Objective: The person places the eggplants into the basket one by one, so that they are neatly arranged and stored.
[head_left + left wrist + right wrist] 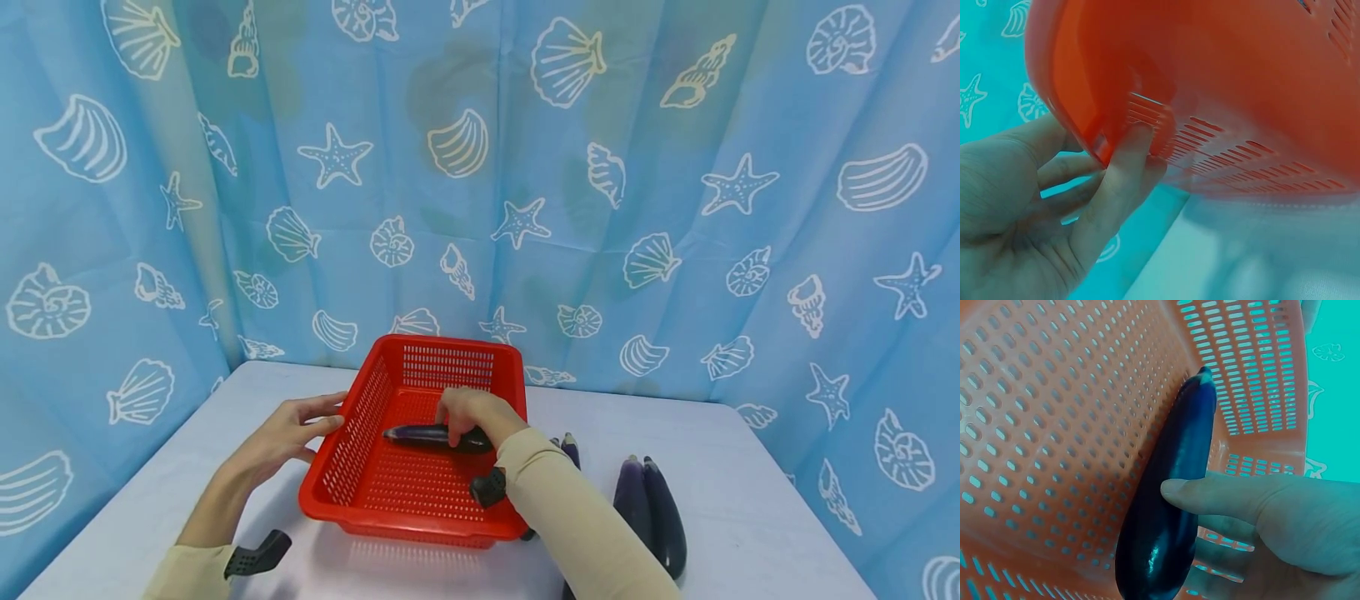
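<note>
A red plastic basket [420, 492] with slotted walls stands on the table. Inside it lies a long dark purple eggplant [420, 433], its stem end toward the left wall. My right hand [472, 412] reaches in over the right side and grips the eggplant around its middle; in the right wrist view the thumb [1188, 490] lies across the glossy skin, with the other fingers partly hidden behind it. At the left side, my left hand [288, 433] holds the basket by its rim, and the left wrist view shows the thumb [1125, 156] against the outer wall.
To the right of the basket, two eggplants [651, 508] lie side by side on the white table [750, 500]. More eggplants [570, 448] are partly hidden behind my right forearm. A blue curtain [465, 233] with white shell prints hangs behind the table and at its sides.
</note>
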Available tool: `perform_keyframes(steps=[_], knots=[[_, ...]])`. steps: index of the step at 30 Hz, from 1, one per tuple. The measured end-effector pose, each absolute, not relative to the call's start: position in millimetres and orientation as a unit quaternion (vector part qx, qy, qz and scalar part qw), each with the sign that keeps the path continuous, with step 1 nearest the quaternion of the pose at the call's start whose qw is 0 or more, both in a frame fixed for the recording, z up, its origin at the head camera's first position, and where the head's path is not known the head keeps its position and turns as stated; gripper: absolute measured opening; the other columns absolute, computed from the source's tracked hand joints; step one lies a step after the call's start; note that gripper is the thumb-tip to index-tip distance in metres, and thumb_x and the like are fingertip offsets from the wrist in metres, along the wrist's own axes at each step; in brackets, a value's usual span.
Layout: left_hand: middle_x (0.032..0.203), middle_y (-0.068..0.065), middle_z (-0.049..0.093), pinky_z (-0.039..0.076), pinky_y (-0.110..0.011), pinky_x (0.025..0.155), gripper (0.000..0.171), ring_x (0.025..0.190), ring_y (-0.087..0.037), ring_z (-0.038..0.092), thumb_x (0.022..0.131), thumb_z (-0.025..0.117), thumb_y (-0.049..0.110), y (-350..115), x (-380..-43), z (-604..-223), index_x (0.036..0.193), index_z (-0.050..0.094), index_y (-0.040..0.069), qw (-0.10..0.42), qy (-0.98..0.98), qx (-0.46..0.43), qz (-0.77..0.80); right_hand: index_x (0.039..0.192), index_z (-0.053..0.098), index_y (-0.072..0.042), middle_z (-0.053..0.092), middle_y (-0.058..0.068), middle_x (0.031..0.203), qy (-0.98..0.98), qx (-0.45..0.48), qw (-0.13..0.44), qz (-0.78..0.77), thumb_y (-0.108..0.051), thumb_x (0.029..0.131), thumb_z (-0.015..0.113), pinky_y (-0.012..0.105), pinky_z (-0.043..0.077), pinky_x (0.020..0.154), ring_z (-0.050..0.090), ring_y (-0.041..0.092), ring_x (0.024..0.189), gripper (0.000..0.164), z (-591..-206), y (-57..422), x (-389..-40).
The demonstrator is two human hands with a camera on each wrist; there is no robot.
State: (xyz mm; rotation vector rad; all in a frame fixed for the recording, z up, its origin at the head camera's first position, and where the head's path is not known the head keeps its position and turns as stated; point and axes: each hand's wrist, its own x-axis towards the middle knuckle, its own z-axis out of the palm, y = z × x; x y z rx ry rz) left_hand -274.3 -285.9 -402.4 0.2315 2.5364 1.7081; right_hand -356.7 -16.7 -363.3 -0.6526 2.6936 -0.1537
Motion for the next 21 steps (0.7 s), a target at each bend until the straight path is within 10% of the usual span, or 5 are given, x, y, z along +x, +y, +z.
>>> perform_keyframes(steps=[21], knots=[[0.139,-0.022,0.055,0.062,-0.044,0.072,0.066,0.11,-0.027,0.065,0.093,0.066,0.033,-285.2,-274.7,-404.0,0.15,0.04,0.011,0.034,0.826,0.073,0.558,0.123,0.067,-0.022,0.064,0.002,0.115,0.956,-0.208,0.192,-0.076,-0.013,0.083,0.077,0.039,0.05,0.102,0.053,0.018,0.101,0.042,-364.2,-2.6,-357.4]])
